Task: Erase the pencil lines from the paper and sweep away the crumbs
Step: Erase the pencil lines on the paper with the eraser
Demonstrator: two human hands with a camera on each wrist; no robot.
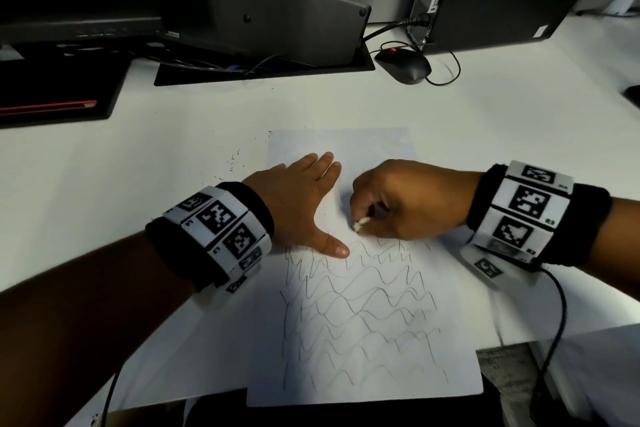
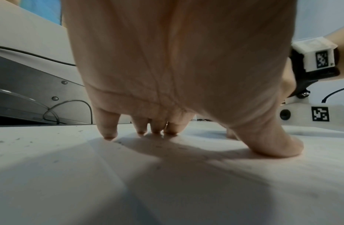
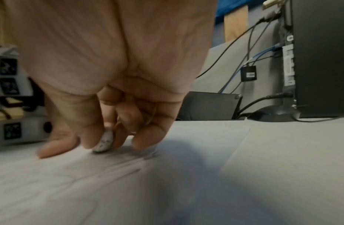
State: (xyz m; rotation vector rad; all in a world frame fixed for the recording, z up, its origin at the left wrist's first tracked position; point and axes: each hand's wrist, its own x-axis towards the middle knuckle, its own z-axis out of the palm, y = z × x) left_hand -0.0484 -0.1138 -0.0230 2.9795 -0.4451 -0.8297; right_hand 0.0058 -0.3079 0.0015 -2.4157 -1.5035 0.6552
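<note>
Paper (image 1: 363,340): lies flat on the tabletop (image 1: 173,149), long axis running 12 to 6 in the head view; its 12 o'clock half looks clean.
Lines (image 1: 360,308): wavy pencil rows fill the 6 o'clock half, lying across the sheet from 9 to 3.
Left hand (image 1: 298,198): fingers spread flat, pressing the paper down at its 9 o'clock edge, thumb on the top row.
Right hand (image 1: 405,201): its grip pinches a small eraser (image 1: 358,225), tip on the paper (blurred in the right wrist view).
Key relation: remaining lines lie toward 6 o'clock from the eraser, right hand nearer; the strokes likely must work that way.
Crumbs (image 1: 239,159): dark specks on the tabletop at 10 o'clock from the paper, not yet swept.
</note>
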